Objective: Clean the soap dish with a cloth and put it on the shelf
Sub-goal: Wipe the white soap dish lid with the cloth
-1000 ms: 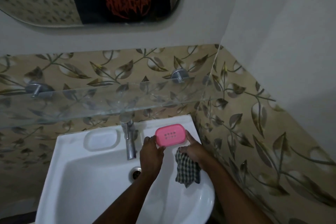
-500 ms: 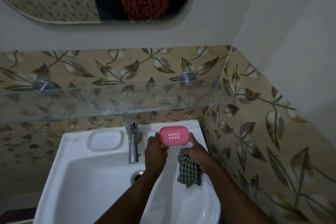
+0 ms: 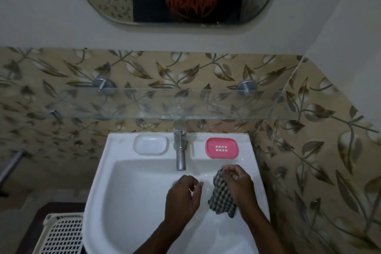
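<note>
A checked cloth [image 3: 222,196] is pinched in the right hand [image 3: 240,183], bunched and hanging over the basin. The left hand [image 3: 183,196] is held loosely curled, nothing gripped. The pink plastic soap dish [image 3: 222,148], oval with small drain holes, is parked on the white sink [image 3: 103,171] ledge just beyond the right hand, below the glass shelf [image 3: 144,107]. A chrome tap [image 3: 180,146] is seen ahead of the left hand.

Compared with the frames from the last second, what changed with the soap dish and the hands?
The pink soap dish, earlier held up by both hands, now sits released on the sink ledge right of the tap. Both hands pulled back over the basin; the left hand is empty. The right hand still holds the checked cloth.
</note>
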